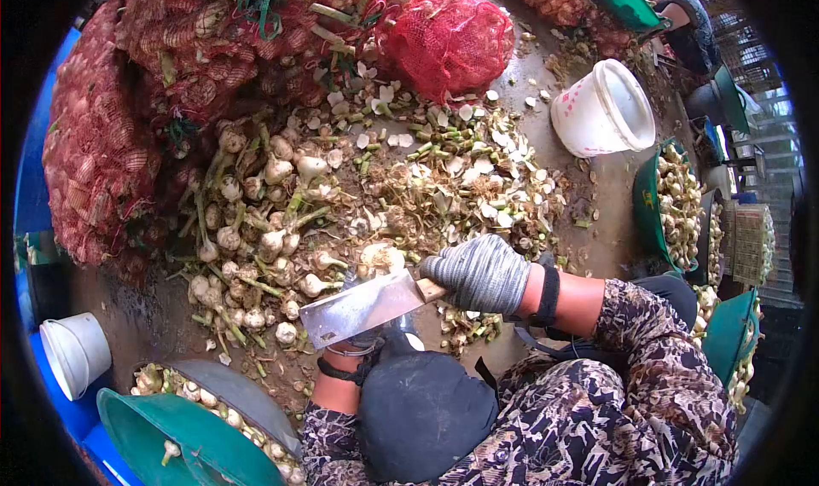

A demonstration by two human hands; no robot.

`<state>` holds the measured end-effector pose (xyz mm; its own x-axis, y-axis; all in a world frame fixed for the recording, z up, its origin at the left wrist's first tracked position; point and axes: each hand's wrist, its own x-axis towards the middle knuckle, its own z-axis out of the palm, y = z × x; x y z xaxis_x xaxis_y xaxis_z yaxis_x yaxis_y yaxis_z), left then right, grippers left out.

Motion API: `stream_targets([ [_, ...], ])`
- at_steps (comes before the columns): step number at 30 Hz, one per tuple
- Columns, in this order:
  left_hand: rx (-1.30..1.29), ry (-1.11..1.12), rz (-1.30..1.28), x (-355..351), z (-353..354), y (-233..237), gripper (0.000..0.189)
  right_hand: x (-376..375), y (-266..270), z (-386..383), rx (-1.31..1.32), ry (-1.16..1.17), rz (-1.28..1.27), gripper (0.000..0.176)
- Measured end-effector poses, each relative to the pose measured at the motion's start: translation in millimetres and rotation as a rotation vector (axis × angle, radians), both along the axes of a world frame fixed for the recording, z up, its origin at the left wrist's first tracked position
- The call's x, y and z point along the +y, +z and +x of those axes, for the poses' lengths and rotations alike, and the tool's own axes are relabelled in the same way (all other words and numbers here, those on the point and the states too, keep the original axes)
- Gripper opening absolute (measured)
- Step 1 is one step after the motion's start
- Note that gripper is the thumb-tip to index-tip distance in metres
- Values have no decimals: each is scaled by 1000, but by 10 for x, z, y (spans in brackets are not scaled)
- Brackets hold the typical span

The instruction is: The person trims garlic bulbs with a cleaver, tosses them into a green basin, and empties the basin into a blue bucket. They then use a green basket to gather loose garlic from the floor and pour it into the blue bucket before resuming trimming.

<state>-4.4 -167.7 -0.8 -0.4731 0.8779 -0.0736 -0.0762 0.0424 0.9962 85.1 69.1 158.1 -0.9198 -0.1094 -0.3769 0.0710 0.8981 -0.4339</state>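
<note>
My right hand (482, 273), in a striped grey knit glove, is wrapped round the wooden handle of a cleaver (363, 309). The broad blade points left and lies across the view over my left hand (363, 345). Only the gloved wrist and a little of that hand show; the blade hides its fingers. Just beyond the blade's upper edge is a pale garlic bulb (381, 259). Left of the blade lies a heap of garlic bulbs with stems (273, 243). Cut stems and loose skins (461, 175) spread over the ground ahead of my right hand.
Red mesh sacks of garlic (94, 136) are piled at the left and back. A white bucket (576, 111) leans at back right; another bucket (77, 354) stands left. Green basins (183, 435) with garlic are at lower left and right. A person (691, 34) is at far right.
</note>
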Motion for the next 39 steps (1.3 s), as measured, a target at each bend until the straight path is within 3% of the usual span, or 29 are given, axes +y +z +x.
stream_targets([
  [2,576,-36,-242,-29,-17,163,43,-17,-41,17,10,2,10,27],
  [5,629,50,-254,86,31,291,38,22,-226,67,-26,-23,-3,27],
  [6,736,94,-141,139,43,322,37,31,-332,112,4,-41,-9,27],
  [9,634,31,-209,87,58,399,36,82,-502,171,16,-90,-31,24],
  [13,907,-13,-178,117,81,689,20,-3,-617,151,-4,-79,-33,26],
  [14,873,44,-92,115,64,709,21,-45,-645,126,7,-76,-54,25],
  [16,1042,35,-126,31,-3,672,29,-123,-703,110,79,-53,-38,21],
  [18,439,391,-213,-235,35,963,33,-15,-802,84,-15,-317,11,15],
  [19,152,613,-173,-324,34,1207,35,373,-1305,148,13,-431,70,17],
  [20,161,612,-174,-520,-52,1513,35,568,-1132,285,-97,-523,149,24],
  [21,-21,737,411,-773,-173,1709,42,639,-999,395,-122,-518,231,28],
  [22,51,763,591,-1007,-274,2000,45,765,-1202,542,-111,-545,270,29],
  [24,211,754,960,-1454,-494,2576,53,648,-974,568,-154,-620,238,27],
  [25,-54,1097,1176,-1379,-335,2755,47,625,-979,575,-142,-641,214,28],
  [28,-39,1042,1128,-894,-650,2337,49,497,-1210,595,-16,-647,146,28],
  [31,499,847,-325,-277,-1122,1211,46,246,-1129,440,-130,-696,72,28],
  [32,315,851,-214,-80,-1225,691,48,188,-1067,380,-125,-684,45,28],
  [33,531,709,-467,-175,-1424,-92,46,151,-1007,350,-124,-672,19,28],
  [34,731,581,-734,-101,-1456,-283,46,160,-1111,376,-119,-648,4,31],
  [35,950,546,-789,-87,-1449,-550,44,132,-1044,326,-147,-621,35,32],
  [39,876,353,-1180,84,-1469,-393,44,110,-1049,268,-186,-564,14,31],
])
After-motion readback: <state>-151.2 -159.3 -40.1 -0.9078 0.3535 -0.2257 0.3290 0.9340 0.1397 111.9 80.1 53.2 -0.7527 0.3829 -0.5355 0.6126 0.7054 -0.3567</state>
